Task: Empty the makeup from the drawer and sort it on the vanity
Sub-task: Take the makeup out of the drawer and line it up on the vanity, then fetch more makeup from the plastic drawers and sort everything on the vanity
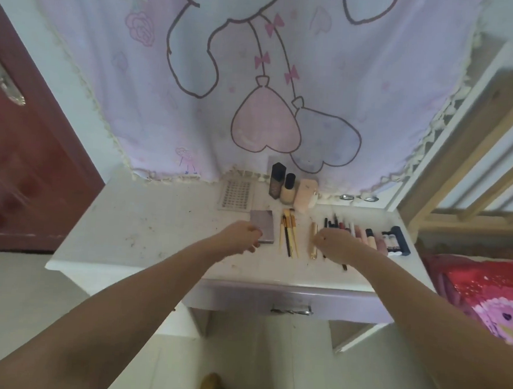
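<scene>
Floor [283, 363]: pale tiles, nearest the camera, running under the vanity.

Drawer [287, 299]: lilac front with a metal handle, pushed in below the top's front edge.

Vanity [143, 226]: white top, scuffed and speckled, its left half bare.

Left hand [240, 237]: fingers curled, at the near left corner of a grey palette [263, 225] that lies flat; whether it grips the palette cannot be told.

Right hand [335, 245]: fingers curled over the near ends of the pencils; whether it holds one cannot be told.

Brushes [289, 233]: a small cluster, gold handles toward the front, between the two hands.

Row of tubes and pencils [367, 235]: side by side, right of the right hand, reaching to the top's right end.

Lash tray [237, 194]: flat, behind the palette.

Bottles [283, 185]: a dark one and a beige one upright at the back, a pink sponge [305, 194] just beside them.

Curtain [257, 73]: pale cartoon print, hanging behind the vanity.

Door [23, 163]: red-brown, at left. Wooden bed frame [480, 149] and red bedding [485, 289]: at right.
</scene>
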Demonstrator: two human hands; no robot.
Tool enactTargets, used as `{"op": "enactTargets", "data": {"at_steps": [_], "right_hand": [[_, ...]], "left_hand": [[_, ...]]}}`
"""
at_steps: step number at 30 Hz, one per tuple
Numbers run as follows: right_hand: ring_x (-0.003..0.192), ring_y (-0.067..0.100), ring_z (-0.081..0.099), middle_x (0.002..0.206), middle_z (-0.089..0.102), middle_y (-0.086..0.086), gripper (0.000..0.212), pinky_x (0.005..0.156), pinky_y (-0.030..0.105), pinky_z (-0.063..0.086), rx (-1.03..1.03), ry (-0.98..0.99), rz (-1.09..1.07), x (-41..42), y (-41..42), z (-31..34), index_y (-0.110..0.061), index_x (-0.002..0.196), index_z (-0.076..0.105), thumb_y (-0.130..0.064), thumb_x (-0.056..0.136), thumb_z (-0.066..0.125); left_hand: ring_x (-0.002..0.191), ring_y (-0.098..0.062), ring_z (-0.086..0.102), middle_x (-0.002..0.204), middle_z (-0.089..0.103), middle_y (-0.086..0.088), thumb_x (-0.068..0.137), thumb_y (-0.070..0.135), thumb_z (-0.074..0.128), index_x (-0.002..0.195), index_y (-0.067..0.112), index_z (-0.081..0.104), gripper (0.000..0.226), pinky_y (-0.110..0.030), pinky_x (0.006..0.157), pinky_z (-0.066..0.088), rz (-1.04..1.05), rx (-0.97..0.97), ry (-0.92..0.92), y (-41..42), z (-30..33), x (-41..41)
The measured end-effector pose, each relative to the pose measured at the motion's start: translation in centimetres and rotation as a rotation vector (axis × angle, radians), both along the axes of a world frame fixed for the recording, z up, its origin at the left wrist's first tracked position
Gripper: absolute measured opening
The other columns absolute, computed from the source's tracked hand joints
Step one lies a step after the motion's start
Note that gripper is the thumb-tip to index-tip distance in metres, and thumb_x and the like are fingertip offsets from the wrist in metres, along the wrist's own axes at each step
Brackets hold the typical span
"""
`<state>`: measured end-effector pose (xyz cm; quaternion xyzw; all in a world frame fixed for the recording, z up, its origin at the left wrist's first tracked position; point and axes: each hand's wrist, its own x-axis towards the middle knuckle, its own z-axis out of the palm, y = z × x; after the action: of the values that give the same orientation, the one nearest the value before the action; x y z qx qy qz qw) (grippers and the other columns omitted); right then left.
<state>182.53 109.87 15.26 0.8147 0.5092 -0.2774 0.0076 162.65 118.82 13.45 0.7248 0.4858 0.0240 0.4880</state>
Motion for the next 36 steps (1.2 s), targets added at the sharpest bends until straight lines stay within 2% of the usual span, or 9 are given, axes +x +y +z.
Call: {"op": "enactTargets", "data": {"at_steps": [7,10,13,18,21,25,30,33,36], "right_hand": [[0.146,0.025,0.014,0.157,0.021,0.007,0.052,0.114,0.057,0.007,0.628,-0.504,0.013,-2.5,-0.3,0.7,-0.023,0.147,0.029,-0.044,0.099,0.028],[0.143,0.032,0.022,0.153,0.028,0.013,0.058,0.109,0.064,0.016,0.651,-0.63,-0.013,-3.2,-1.8,1.1,-0.02,0.146,0.035,-0.048,0.096,0.023],[0.141,0.035,0.025,0.152,0.03,0.014,0.059,0.106,0.069,0.022,0.599,-0.69,-0.09,-3.4,-3.3,1.1,-0.019,0.145,0.035,-0.049,0.095,0.025],[0.144,0.033,0.016,0.156,0.021,0.011,0.063,0.108,0.067,0.01,0.426,-0.75,-0.307,-5.4,-6.3,-0.2,-0.023,0.149,0.022,-0.052,0.094,0.014],[0.146,0.03,0.0,0.159,0.005,0.009,0.063,0.109,0.065,-0.002,0.32,-0.788,-0.451,-7.9,-8.6,-1.8,-0.026,0.15,0.002,-0.053,0.094,0.006],[0.142,0.032,0.02,0.154,0.026,0.012,0.062,0.106,0.068,0.015,0.258,-0.785,-0.634,-12.5,-13.6,-2.5,-0.021,0.147,0.025,-0.051,0.093,0.021],[0.139,0.034,0.031,0.15,0.035,0.014,0.062,0.103,0.07,0.02,0.142,-0.719,-0.902,-19.4,-23.0,-4.1,-0.02,0.144,0.036,-0.048,0.091,0.021],[0.142,0.031,0.024,0.154,0.028,0.011,0.063,0.107,0.067,0.013,0.056,-0.665,-1.124,-24.9,-29.4,-5.4,-0.023,0.146,0.033,-0.051,0.092,0.017],[0.147,0.025,-0.003,0.16,0.002,0.004,0.063,0.11,0.062,-0.008,-0.023,-0.627,-1.361,-31.9,-36.0,-7.2,-0.029,0.151,0.008,-0.055,0.092,0.008]], "left_hand": [[0.125,-0.023,0.043,0.135,0.05,-0.005,0.098,0.033,0.039,0.134,0.018,0.046,0.04,-0.037,0.105,0.031,-0.142,0.991,0.005,0.2,3.8,2.5],[0.139,-0.026,0.027,0.149,0.034,-0.009,0.097,0.041,0.04,0.144,0.019,0.033,0.053,-0.051,0.113,0.02,-0.23,1.14,0.121,0.3,3.3,2.9],[0.131,-0.032,0.043,0.139,0.048,-0.017,0.089,0.041,0.056,0.136,0.011,0.048,0.057,-0.058,0.104,0.032,-0.344,1.281,0.05,0.1,3.1,3.3],[0.143,-0.03,0.021,0.152,0.029,-0.012,0.095,0.045,0.042,0.147,0.014,0.028,0.062,-0.058,0.113,0.013,-0.572,1.218,-0.053,0.6,1.5,3.4],[0.14,-0.031,0.028,0.149,0.035,-0.013,0.093,0.043,0.047,0.144,0.012,0.035,0.061,-0.06,0.111,0.014,-0.73,1.204,-0.128,-0.3,1.0,3.1],[0.127,-0.032,0.048,0.134,0.052,-0.016,0.086,0.042,0.043,0.133,0.009,0.051,0.058,-0.063,0.1,0.033,-0.898,1.191,-0.26,-4.1,0.9,3.2],[0.124,-0.033,0.051,0.133,0.054,-0.017,0.078,0.035,0.072,0.131,0.007,0.054,0.062,-0.064,0.097,0.035,-1.186,1.173,-0.426,-12.4,-1.0,2.7],[0.136,-0.034,0.036,0.145,0.039,-0.018,0.087,0.038,0.061,0.141,0.009,0.041,0.064,-0.058,0.109,0.018,-1.377,1.095,-0.48,-18.6,-2.4,0.9],[0.145,-0.024,0.008,0.157,0.014,-0.011,0.096,0.046,0.035,0.15,0.02,0.015,0.064,-0.055,0.113,0.001,-1.617,1.065,-0.439,-25.3,-4.3,-1.9]]}}
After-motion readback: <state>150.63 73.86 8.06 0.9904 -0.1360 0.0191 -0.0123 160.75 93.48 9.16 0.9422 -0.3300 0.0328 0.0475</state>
